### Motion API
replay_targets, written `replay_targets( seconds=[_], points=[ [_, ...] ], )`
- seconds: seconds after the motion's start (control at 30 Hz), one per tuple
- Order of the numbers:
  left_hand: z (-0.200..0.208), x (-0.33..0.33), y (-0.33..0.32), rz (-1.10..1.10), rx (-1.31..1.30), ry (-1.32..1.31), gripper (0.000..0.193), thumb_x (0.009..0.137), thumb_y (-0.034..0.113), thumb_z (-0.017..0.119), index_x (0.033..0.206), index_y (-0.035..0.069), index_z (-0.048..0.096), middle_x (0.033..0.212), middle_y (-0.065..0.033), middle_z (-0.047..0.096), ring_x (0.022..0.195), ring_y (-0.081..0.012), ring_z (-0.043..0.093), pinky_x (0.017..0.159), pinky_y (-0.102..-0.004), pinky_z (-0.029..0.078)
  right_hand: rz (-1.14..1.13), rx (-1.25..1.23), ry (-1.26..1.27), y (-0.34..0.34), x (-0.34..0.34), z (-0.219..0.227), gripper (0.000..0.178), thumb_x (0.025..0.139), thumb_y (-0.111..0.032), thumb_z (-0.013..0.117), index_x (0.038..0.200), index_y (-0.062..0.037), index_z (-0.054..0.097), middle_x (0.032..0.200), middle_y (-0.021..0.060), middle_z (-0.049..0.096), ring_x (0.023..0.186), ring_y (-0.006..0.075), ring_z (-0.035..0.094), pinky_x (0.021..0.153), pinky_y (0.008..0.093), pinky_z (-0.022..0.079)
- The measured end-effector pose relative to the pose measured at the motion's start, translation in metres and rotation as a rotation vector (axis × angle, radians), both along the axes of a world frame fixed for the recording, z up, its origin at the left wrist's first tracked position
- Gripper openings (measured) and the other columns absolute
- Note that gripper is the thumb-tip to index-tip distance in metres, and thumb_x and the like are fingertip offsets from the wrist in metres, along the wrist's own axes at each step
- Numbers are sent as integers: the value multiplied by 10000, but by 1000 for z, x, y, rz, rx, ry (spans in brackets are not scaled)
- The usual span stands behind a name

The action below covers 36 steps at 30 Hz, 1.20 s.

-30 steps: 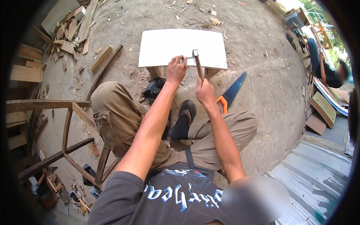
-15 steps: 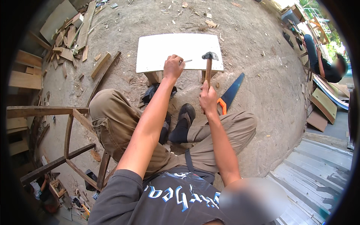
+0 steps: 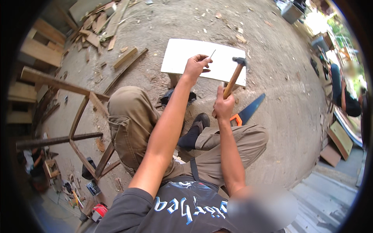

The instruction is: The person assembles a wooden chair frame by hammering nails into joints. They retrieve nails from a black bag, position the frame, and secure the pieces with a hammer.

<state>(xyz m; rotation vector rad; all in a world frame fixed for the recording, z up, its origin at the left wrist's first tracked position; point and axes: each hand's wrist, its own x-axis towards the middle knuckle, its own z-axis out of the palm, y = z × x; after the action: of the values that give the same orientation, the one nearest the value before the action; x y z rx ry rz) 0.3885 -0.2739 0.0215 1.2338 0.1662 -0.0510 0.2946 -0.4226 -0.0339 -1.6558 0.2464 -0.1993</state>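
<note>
A white board (image 3: 179, 53) on short wooden supports stands in front of my feet. Over its middle, my left hand (image 3: 197, 66) pinches a nail (image 3: 213, 53) between thumb and fingertips, and the nail's thin shank points up and to the right. My right hand (image 3: 224, 106) is wrapped round the lower part of the wooden handle of a claw hammer (image 3: 234, 79). The dark hammer head is raised near the board's right edge. Behind my right hand a handsaw (image 3: 253, 108) with a blue blade and orange handle lies on the ground.
A black plastic bag (image 3: 167, 97) lies under the board's left side. A wooden frame (image 3: 80, 116) stands left of my knee. Scrap wood (image 3: 97, 33) is heaped at the far left, with two longer pieces nearer. Another person (image 3: 351, 99) is at the far right.
My left hand has lifted slightly and tipped the nail from nearly flat to steeply upward. The hammer has tilted to the right. The whole view has turned, shifting the board rightward.
</note>
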Motion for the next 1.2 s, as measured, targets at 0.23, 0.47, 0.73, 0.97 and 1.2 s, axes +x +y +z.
replay_targets(
  seconds=[0.23,0.47,0.73,0.97,1.2],
  points=[
    [88,-76,14,144,-218,-69,188,893,119,654,1043,7,665,884,-56,658,736,-85,596,683,-275,570,292,420,-103,37,30,145,321,919,-300,687,941,-4,565,545,-41,459,399,40,399,360,210,293],
    [141,-151,55,281,311,-342,208,866,133,663,993,-28,700,852,-73,698,725,-106,628,632,-249,519,432,562,-128,90,-24,195,156,934,-150,637,874,-13,595,612,-21,504,440,24,409,373,190,286],
    [187,-270,139,449,399,-490,214,845,117,723,1026,5,716,904,-69,721,789,-98,656,684,-236,529,696,652,-2,177,-112,243,177,923,-165,640,880,-14,558,579,-56,444,426,9,358,375,183,244],
    [169,-343,224,752,351,-447,161,896,135,685,1017,34,721,908,-68,723,743,-102,654,638,-226,521,888,374,55,233,-142,251,363,966,-350,604,966,10,557,770,78,644,401,13,365,337,193,268],
    [87,-462,268,1053,529,-203,275,923,126,660,1166,-3,664,917,-80,716,789,-100,648,679,-236,525,1064,104,96,240,-205,205,315,974,-305,593,863,-13,558,666,23,604,419,54,466,360,228,350]
  ],
)
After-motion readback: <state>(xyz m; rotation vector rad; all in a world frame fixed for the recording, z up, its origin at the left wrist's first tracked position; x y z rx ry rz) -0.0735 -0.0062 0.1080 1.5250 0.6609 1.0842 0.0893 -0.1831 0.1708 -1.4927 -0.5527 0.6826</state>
